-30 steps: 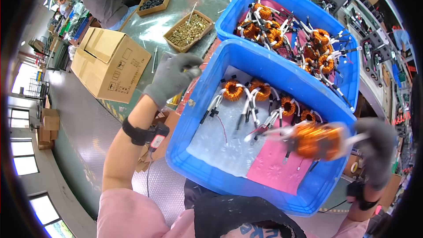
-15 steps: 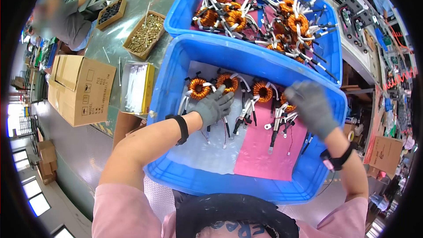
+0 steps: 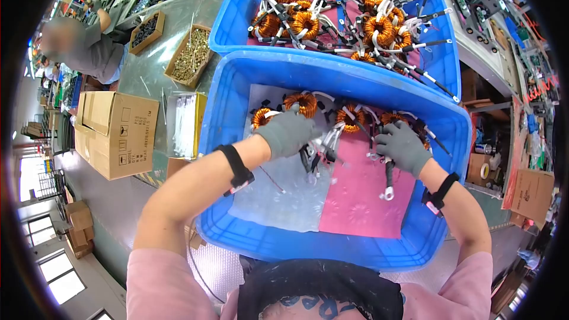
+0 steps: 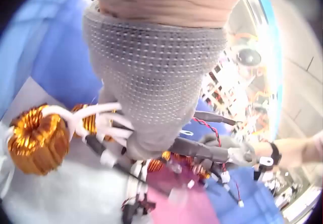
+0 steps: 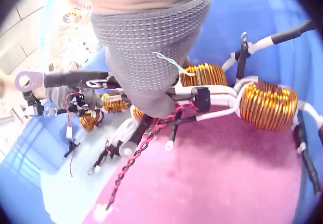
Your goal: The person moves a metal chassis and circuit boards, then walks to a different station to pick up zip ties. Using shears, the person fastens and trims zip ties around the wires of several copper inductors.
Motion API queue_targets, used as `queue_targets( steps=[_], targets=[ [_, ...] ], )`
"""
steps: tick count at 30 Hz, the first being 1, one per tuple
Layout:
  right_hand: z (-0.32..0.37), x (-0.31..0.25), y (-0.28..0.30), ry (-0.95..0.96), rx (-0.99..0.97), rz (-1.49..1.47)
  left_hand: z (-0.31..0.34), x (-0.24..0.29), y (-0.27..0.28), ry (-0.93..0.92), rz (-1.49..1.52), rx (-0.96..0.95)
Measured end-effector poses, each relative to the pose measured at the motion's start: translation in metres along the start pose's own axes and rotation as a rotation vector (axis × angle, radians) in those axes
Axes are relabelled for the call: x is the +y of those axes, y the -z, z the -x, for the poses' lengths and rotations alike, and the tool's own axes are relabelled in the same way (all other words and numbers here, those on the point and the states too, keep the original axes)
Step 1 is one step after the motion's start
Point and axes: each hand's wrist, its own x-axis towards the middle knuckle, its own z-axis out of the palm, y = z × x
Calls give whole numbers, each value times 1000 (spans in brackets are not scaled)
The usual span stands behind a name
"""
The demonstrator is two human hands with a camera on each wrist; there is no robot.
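Copper-wound ring coils with white leads and black sleeves stand in a row in the front blue tub (image 3: 349, 250). My gloved left hand (image 3: 290, 134) grips the leads just below one ring coil (image 3: 301, 104); in the left wrist view a black-sleeved lead (image 4: 202, 151) sticks out past its fingers. To the right, my gloved right hand (image 3: 404, 148) has its fingers curled round another coil's leads. A ring terminal (image 5: 30, 81) juts from that grip in the right wrist view, and white leads run from the hand toward a ring coil (image 5: 267, 108).
White sheet (image 3: 278, 201) and pink sheet (image 3: 367, 207) line the tub floor. Behind stands a second blue tub (image 3: 231, 21) heaped with coils. A carton (image 3: 136, 136), a tray of brass parts (image 3: 191, 56) and a yellow-sided box (image 3: 200, 120) are at left, with a person (image 3: 95, 50) beyond.
My right hand carried a coil into the front tub's right side, then moved down onto leads there. My left hand came in from outside the tub, touched the coils, and now grips leads.
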Motion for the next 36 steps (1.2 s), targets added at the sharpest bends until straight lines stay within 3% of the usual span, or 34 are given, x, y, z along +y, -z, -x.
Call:
queue_targets(
  steps=[1, 3, 5, 7, 8, 11, 13, 14, 15, 17, 19, 21, 22, 24, 26, 28, 29, 30, 31, 33, 36],
  targets=[
    [6, 2, 8, 0, 58, -82, 5, -4, 11, 1, -9, 3],
    [17, 0, 29, -1, 137, -158, 20, -4, 48, 120, 405, 49],
    [27, -7, 49, -32, 217, -352, 35, 0, 61, 47, 369, 135],
    [40, -19, 80, -63, 241, -464, 55, 15, 101, 151, 588, -49],
    [48, -27, 91, -34, 259, -604, 67, 14, 102, 90, 692, 80],
    [69, -36, 120, 91, 306, -818, 98, 12, 123, -29, 935, 37],
    [80, -42, 134, 76, 297, -1235, 107, 11, 151, -95, 1127, -8],
    [84, -36, 100, 171, 411, -1638, 105, 8, 153, 2, 1417, -45],
    [93, -29, 108, -149, 96, -1933, 95, -5, 142, 8, 1389, 43],
    [99, -15, 55, -450, 396, -1709, 81, -32, 120, 381, 1047, 83],
    [131, 22, 33, -787, 323, -1447, 93, -100, 71, -18, -105, 220],
    [177, 67, 19, -1001, 224, -1405, 111, -73, 109, 621, 376, 123],
    [180, 67, 29, -1008, 292, -1233, 125, -72, 117, 629, 610, 145],
    [170, 50, 53, -922, 452, -875, 148, -84, 117, 608, 723, 216],
    [118, 2, 71, -709, 399, -735, 159, -99, 106, 564, 744, 270],
    [62, -42, 61, -439, 330, -809, 173, -101, 98, 557, 874, 428],
    [37, -59, 35, -400, 254, -640, 180, -104, 92, 581, 867, 441],
    [8, -76, 24, -344, 53, -386, 187, -108, 83, 579, 861, 462],
    [-14, -96, 21, -385, -25, -301, 197, -113, 75, 588, 851, 486],
    [-46, -116, -1, -438, -130, -178, 218, -116, 62, 789, 689, 496],
    [-67, -122, -43, -574, -72, -76, 241, -133, 23, 1085, 497, 372]
  ],
)
